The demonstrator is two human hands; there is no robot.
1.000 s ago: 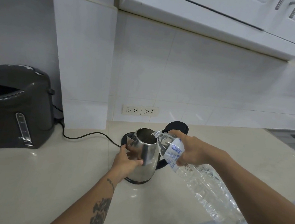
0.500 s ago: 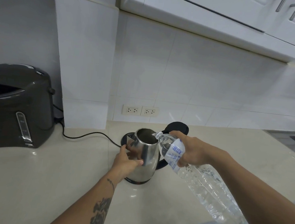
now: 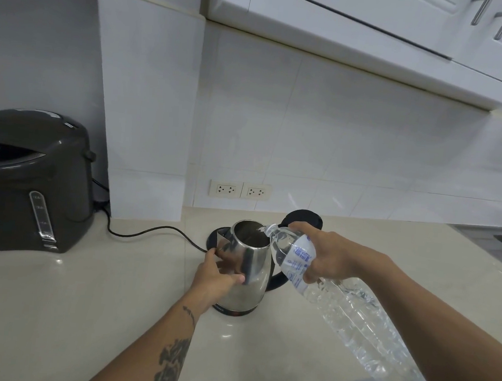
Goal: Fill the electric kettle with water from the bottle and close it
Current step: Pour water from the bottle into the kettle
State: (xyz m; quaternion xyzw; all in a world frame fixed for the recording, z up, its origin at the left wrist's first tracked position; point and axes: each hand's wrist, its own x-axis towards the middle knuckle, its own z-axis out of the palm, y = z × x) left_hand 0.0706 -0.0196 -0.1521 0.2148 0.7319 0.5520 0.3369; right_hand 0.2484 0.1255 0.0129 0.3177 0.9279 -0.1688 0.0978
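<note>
The pale, glossy surface (image 3: 54, 310) ran the width of the view, backed by a white tiled wall (image 3: 338, 137) with white cabinets (image 3: 362, 15) above. At the far left stood a dark grey water dispenser (image 3: 28, 181), well apart from the work. A black cord (image 3: 150, 231) trailed across the surface from the corner behind it toward the middle.

The clear plastic bottle (image 3: 354, 315) lay tilted steeply — its base low at the lower right, its neck raised to the kettle's open mouth, the opening at or just over the rim. Water showed inside the neck end; whether any was flowing into the kettle could not be made out from this angle. The right hand (image 3: 325, 256) was clasped around the bottle's upper part, over the blue-and-white label (image 3: 298, 263).

The stainless steel kettle (image 3: 249, 268) stood upright near the middle of the surface, its black lid (image 3: 301, 221) swung up and back behind the bottle neck, its black handle (image 3: 275, 282) on the right side. The left hand (image 3: 216, 274) gripped the kettle's body from the near left — thumb along the front, fingers round the side below the spout (image 3: 223, 237)

Two white wall sockets (image 3: 240, 190) sat low on the tiles just behind the kettle
</note>
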